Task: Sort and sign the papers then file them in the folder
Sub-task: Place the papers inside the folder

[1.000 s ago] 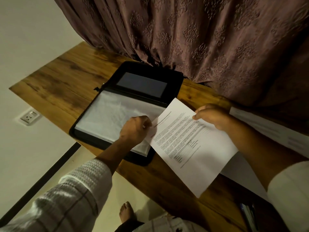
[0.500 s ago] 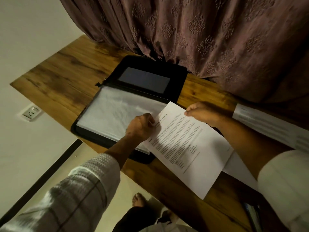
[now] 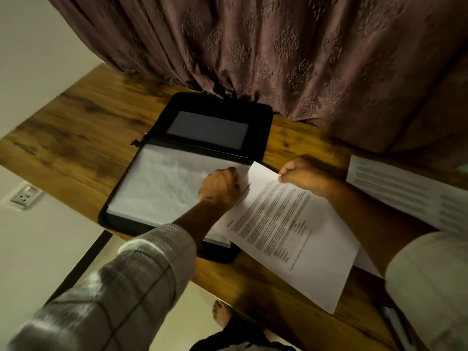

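Note:
A black zip folder [image 3: 187, 115] lies open on the wooden table [image 3: 76, 138], its clear plastic sleeves [image 3: 157, 188] facing up. My left hand [image 3: 220, 187] is closed on the right edge of the top sleeve. A printed sheet [image 3: 291, 236] lies slanted just right of the folder, its top left corner at that sleeve's edge. My right hand [image 3: 304, 177] pinches the sheet's top edge. Another printed paper [image 3: 405, 191] rests at the far right, and a further sheet [image 3: 364, 264] lies under the held one.
A patterned mauve curtain [image 3: 278, 51] hangs along the table's far edge. A wall socket [image 3: 24, 197] sits low on the left wall. Pens [image 3: 392, 323] lie near the table's front right corner. My bare foot [image 3: 222, 315] shows below the table.
The printed sheet and my right hand have shifted left, toward the folder. My left hand stays on the sleeve's edge.

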